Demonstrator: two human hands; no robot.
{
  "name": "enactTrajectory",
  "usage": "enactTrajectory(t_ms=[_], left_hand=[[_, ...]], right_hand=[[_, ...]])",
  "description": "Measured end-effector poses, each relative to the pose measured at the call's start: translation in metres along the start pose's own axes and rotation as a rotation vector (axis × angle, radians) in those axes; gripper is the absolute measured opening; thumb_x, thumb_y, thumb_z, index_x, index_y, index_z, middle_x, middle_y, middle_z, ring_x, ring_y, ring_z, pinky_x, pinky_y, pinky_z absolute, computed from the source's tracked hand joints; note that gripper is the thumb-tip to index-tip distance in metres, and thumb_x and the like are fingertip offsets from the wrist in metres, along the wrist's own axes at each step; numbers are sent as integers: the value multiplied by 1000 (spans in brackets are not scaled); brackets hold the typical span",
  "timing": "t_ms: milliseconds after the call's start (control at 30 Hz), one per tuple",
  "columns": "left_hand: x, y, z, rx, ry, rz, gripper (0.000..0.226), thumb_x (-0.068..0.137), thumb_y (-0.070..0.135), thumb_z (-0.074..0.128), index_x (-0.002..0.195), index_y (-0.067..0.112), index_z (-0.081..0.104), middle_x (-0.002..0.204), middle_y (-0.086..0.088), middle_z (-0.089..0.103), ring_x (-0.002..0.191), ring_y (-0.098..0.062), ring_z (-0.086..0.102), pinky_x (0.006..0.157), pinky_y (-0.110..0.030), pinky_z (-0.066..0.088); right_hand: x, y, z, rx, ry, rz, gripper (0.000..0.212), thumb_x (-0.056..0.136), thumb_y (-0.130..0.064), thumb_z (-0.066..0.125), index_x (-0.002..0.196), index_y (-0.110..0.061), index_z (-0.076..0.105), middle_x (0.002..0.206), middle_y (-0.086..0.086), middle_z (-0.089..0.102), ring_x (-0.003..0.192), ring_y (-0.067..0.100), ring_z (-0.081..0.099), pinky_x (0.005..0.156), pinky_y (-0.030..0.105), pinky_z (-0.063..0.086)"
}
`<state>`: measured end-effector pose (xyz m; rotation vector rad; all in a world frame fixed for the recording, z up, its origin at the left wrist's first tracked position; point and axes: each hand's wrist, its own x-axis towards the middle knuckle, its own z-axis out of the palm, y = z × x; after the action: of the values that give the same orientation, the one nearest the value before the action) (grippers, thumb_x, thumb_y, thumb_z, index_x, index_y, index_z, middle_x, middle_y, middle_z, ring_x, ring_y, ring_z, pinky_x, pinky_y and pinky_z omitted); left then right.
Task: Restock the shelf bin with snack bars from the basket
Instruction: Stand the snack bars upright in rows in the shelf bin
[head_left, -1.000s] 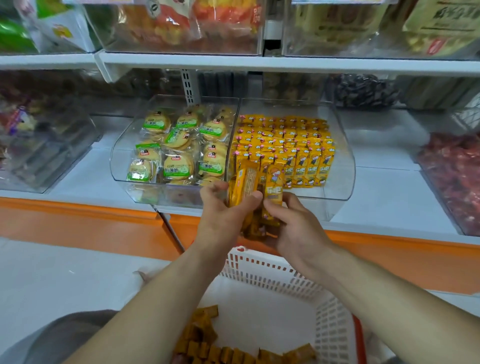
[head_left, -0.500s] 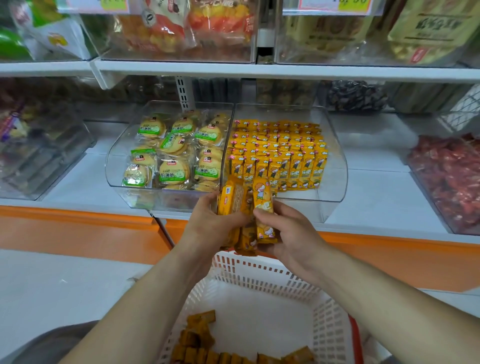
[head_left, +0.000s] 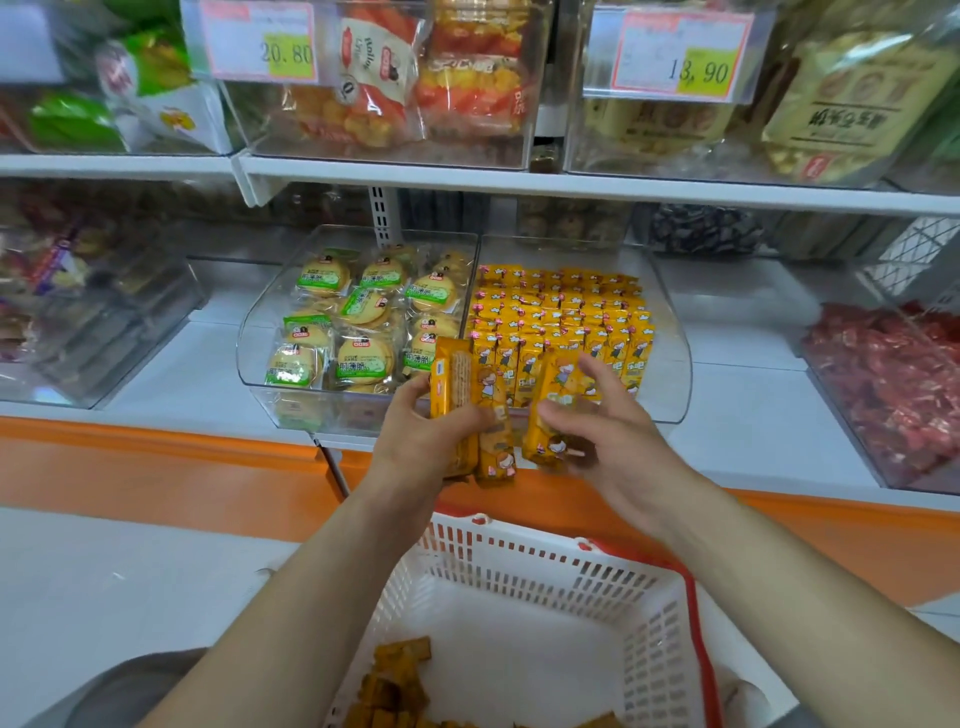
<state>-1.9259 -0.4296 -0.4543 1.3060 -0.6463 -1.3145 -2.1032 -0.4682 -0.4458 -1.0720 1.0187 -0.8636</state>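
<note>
The left grip (head_left: 415, 441) is clutching a bundle of snack bars (head_left: 457, 384) upright, just in front of the shelf bin (head_left: 675, 364), probably so that they are matching the standing rows of bars (head_left: 561, 312) already filling its right compartment. The right grip (head_left: 602, 431) is pinching a single bar (head_left: 558, 395) between thumb and fingers, apparently drawing it off the bundle for the front row. Both are hovering above the basket (head_left: 545, 571), where loose bars (head_left: 400, 675) are lying, which is keeping the reach short. Round biscuit packs (head_left: 358, 317) are occupying the left compartment.

Shop, price labels (head_left: 260, 44), stocked snack shelves (head_left: 571, 189), clear bins (head_left: 675, 374)
</note>
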Motion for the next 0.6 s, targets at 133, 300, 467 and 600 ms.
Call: enactTrajectory(t_ms=[133, 300, 467, 600], left_hand=[[0, 8, -3, -7, -7, 19, 75, 79, 4, 82, 142, 22, 47, 115, -14, 73, 91, -33, 77, 88, -58, 59], [5, 10, -6, 12, -12, 34, 76, 77, 8, 84, 142, 25, 48, 113, -11, 75, 94, -31, 77, 95, -60, 56], [13, 6, -6, 20, -15, 27, 76, 75, 10, 84, 140, 25, 49, 108, -9, 77, 95, -31, 77, 93, -59, 57], [22, -2, -1, 28, -27, 14, 72, 77, 7, 84, 137, 24, 49, 104, -7, 78, 91, -29, 78, 86, -55, 61]], right_hand=[[12, -26, -23, -244, 104, -176, 65, 67, -52, 85, 122, -29, 57, 101, -1, 70, 87, 22, 72, 69, 35, 56], [56, -52, -57, -627, 269, -345, 45, 71, -45, 82, 107, -28, 62, 95, -1, 67, 87, 28, 67, 78, 50, 56], [100, -28, -69, -1017, 319, -342, 37, 77, -17, 84, 102, -29, 59, 95, 3, 63, 77, 22, 62, 71, 31, 46], [124, -8, -76, -1031, 285, -311, 35, 78, -10, 82, 107, -18, 64, 86, 9, 68, 81, 30, 65, 77, 39, 54]])
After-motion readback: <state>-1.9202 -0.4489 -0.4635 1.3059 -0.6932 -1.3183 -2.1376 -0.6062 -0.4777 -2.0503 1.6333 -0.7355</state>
